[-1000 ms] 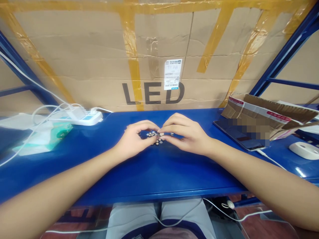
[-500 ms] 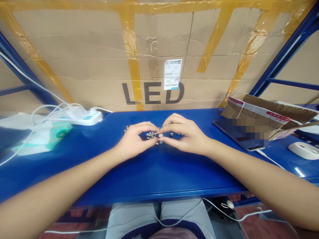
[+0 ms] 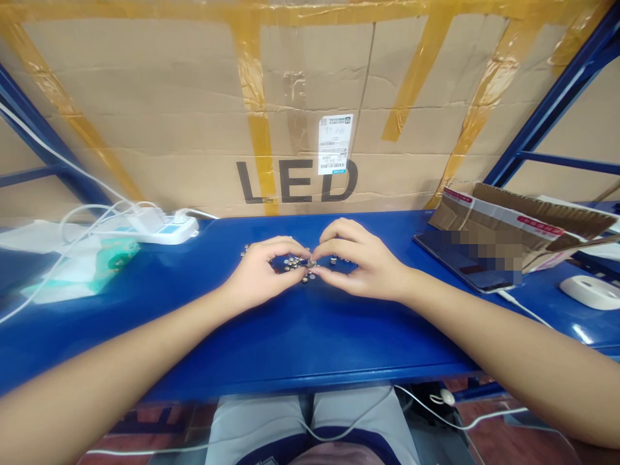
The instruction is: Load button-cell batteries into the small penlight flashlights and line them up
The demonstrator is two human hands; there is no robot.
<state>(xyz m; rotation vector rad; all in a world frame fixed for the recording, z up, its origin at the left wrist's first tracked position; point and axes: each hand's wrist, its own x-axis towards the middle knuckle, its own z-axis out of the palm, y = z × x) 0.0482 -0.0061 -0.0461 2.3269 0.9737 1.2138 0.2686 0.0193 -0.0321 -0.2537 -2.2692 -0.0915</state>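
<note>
Several small silver round metal parts (image 3: 293, 263) lie in a loose heap on the blue bench top (image 3: 300, 336). My left hand (image 3: 259, 274) curls around the heap from the left, thumb and forefinger pinched near its right edge. My right hand (image 3: 361, 261) curls in from the right. Its thumb and forefinger pinch one small silver part (image 3: 311, 263) where the two hands meet. A few more parts (image 3: 339, 261) show under the right palm.
A cardboard sheet marked LED (image 3: 298, 181) stands behind the bench. White power strip (image 3: 165, 229) with cables and a tissue pack (image 3: 92, 268) lie left. A phone (image 3: 465, 261), an open carton (image 3: 523, 226) and a white tape roll (image 3: 588, 290) lie right.
Both hands stay over the heap. The fingertips have shifted slightly, and the right hand's pinch has drawn in closer to the left fingertips.
</note>
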